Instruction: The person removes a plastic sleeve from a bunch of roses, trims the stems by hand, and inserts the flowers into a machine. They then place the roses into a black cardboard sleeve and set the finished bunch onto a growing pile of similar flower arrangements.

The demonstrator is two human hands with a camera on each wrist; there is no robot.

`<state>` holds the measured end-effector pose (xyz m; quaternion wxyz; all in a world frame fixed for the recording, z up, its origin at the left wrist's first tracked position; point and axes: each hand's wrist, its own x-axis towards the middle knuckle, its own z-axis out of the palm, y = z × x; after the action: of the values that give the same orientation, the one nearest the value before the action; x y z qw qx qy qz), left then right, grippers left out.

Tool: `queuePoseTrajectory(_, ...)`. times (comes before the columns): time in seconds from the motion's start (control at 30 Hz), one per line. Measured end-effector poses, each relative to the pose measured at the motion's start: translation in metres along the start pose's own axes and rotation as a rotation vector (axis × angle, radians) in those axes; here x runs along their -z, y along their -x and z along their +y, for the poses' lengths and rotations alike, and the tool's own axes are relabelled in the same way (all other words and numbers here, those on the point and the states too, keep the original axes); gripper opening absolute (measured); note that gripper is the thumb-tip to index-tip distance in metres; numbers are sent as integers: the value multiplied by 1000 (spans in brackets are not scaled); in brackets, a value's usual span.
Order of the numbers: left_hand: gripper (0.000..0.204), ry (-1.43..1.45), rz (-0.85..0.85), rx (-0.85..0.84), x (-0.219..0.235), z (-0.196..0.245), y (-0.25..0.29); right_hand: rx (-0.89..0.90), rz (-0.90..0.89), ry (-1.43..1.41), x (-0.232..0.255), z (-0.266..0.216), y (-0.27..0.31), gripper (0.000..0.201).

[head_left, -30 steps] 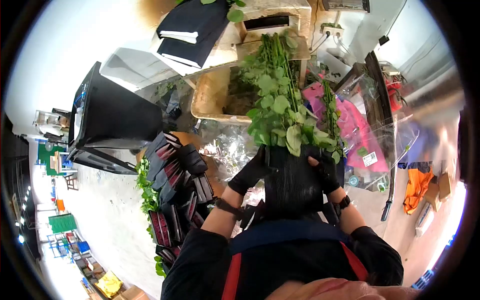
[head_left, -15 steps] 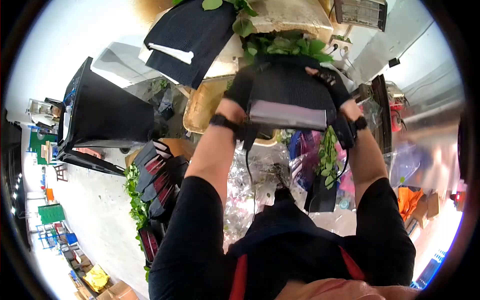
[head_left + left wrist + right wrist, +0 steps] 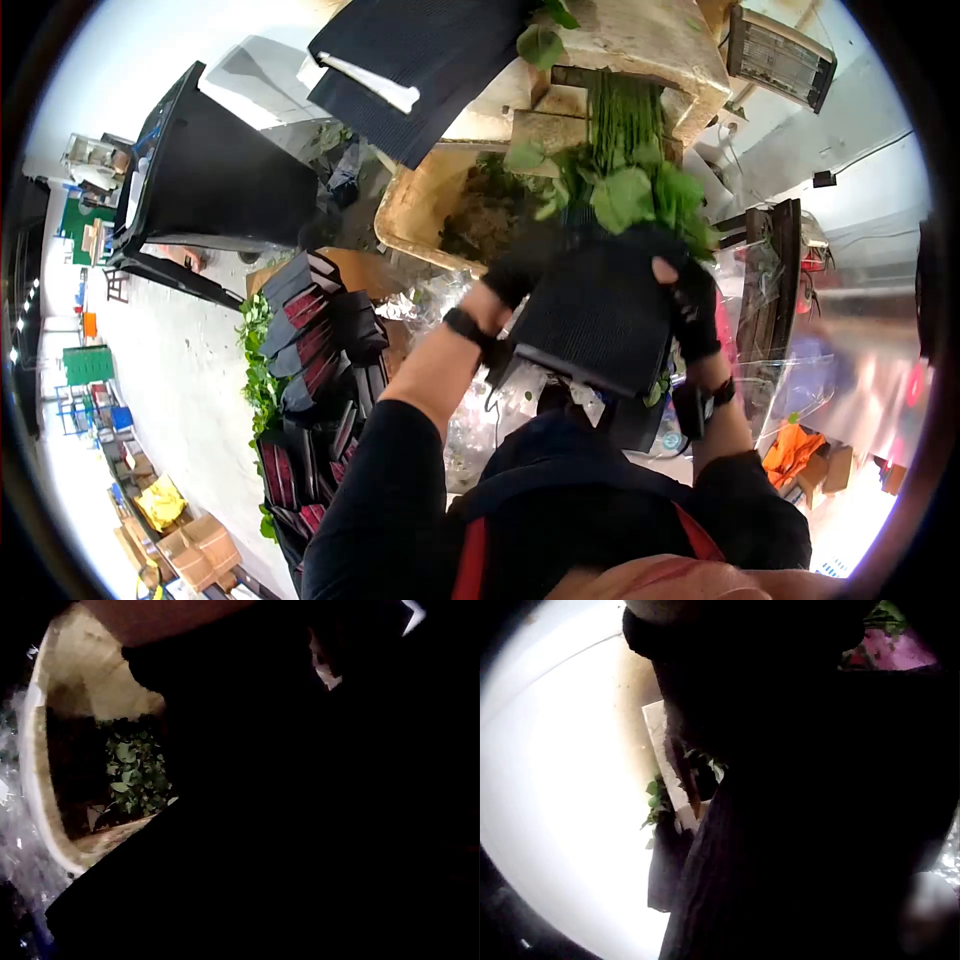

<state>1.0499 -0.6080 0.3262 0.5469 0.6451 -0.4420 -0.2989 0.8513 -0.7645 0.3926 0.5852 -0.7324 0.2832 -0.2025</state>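
Observation:
A flower bouquet wrapped in black corrugated paper point(image 3: 595, 315) is in front of the body, its flower end near me. Green stems point(image 3: 625, 120) and leaves stick out of its far end, toward the opening of a stained, pale box-shaped machine point(image 3: 665, 45). My left hand point(image 3: 522, 268), in a black glove, holds the left side of the wrap and is blurred. On the right side, my gloved right hand point(image 3: 692, 305) grips the wrap with its bare thumb tip on top. Both wrist views are mostly dark; black wrap point(image 3: 712, 877) fills much of the right one.
A stained tub point(image 3: 395, 215) with leaf scraps sits below the machine. Another black-wrapped bouquet point(image 3: 430, 75) lies on top at left. Several wrapped bouquets point(image 3: 300, 350) are piled on the left, near a black bin point(image 3: 230, 160). A heater point(image 3: 780, 60) is at upper right.
Both hands carried the bouquet forward to the machine's opening, then drew it partway back toward the body. The stem ends went out of sight at the opening, and more stem shows again now.

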Motion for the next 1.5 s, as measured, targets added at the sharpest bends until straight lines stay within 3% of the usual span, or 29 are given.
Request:
queuePoseTrajectory(0.07, 38, -108, -58, 126, -7, 3, 37, -294, 17, -140, -6, 31, 34, 37)
queuePoseTrajectory(0.1, 36, 254, -3, 375, -12, 3, 49, -222, -2, -264, -14, 37, 48, 38)
queuePoseTrajectory(0.2, 28, 180, 55, 185, -17, 16, 100, -173, -4, -244, -34, 42, 85, 36)
queuePoseTrajectory(0.23, 29, 97, 14, 109, -18, 27, 117, -187, -63, -366, -40, 47, 100, 32)
queuePoseTrajectory(0.3, 30, -65, -72, -32, -24, 44, 154, -254, -175, -290, -50, 58, 138, 30)
queuePoseTrajectory(0.33, 32, -81, -74, 8, -25, 41, 182, -288, -229, -249, -56, 66, 160, 30)
queuePoseTrajectory(0.4, 35, -85, -51, 114, -43, 34, 288, -191, -432, -1, -80, 93, 244, 33)
queuePoseTrajectory(0.47, 38, -150, 9, 472, -53, 63, 366, -326, -716, 41, -95, 107, 303, 34)
queuePoseTrajectory(0.5, 42, -142, 83, 348, -68, 24, 421, -402, -877, -21, -106, 112, 333, 34)
queuePoseTrajectory(0.53, 42, -245, 97, 456, -85, 31, 464, -488, -1041, -80, -111, 120, 363, 34)
queuePoseTrajectory(0.6, 43, -418, 132, 705, -126, 64, 551, -24, -1375, 142, -108, 145, 417, 33)
queuePoseTrajectory(0.67, 45, -418, 206, 815, -174, 109, 643, -127, -1684, 343, -106, 147, 454, 30)
queuePoseTrajectory(0.73, 47, -349, 297, 927, -245, 142, 728, -64, -1668, 201, -99, 125, 483, 28)
queuePoseTrajectory(0.77, 49, -233, 426, 1033, -290, 147, 778, -255, -1611, 286, -91, 139, 493, 30)
queuePoseTrajectory(0.8, 47, -265, 335, 1273, -317, 184, 805, -426, -1536, 386, -84, 158, 492, 32)
queuePoseTrajectory(0.87, 45, -185, 480, 1483, -403, 218, 872, -291, -1643, 445, -70, 216, 467, 26)
queuePoseTrajectory(0.93, 49, -151, 656, 1599, -506, 235, 932, -149, -1648, 827, -63, 240, 446, 30)
queuePoseTrajectory(1.0, 62, -40, 690, 1893, -584, 240, 963, -395, -1655, 628, -56, 290, 415, 27)
queuePoseTrajectory(1.03, 63, 7, 723, 1965, -610, 235, 970, 57, -1814, 1012, -65, 319, 393, 24)
queuePoseTrajectory(1.1, 67, 16, 823, 2084, -669, 206, 989, 198, -1789, 1089, -94, 284, 425, 17)
queuePoseTrajectory(1.13, 52, -2, 815, 2118, -680, 189, 989, 302, -1788, 1266, -111, 294, 427, 16)
queuePoseTrajectory(1.2, 30, 102, 777, 2167, -710, 142, 1001, 477, -1768, 1081, -135, 265, 461, 16)
queuePoseTrajectory(1.23, 23, 71, 1149, 2053, -745, 107, 1011, 648, -1798, 1001, -148, 252, 477, 18)
queuePoseTrajectory(1.27, 19, 22, 1052, 2085, -751, 87, 1014, 690, -1824, 953, -162, 258, 479, 19)
queuePoseTrajectory(1.3, 17, -29, 955, 2114, -756, 67, 1016, 644, -1836, 1040, -175, 258, 487, 20)
queuePoseTrajectory(1.33, 18, -14, 723, 2180, -748, 56, 1015, 598, -1843, 1131, -189, 255, 498, 21)
queuePoseTrajectory(1.43, 29, 87, 814, 2073, -764, 22, 1019, 719, -1991, 1073, -219, 277, 549, 18)
queuePoseTrajectory(1.47, 33, 131, 788, 2078, -759, 28, 1018, 588, -2063, 966, -224, 278, 581, 17)
queuePoseTrajectory(1.5, 40, 254, 879, 2016, -762, 30, 1024, 538, -2201, 1134, -236, 297, 604, 18)
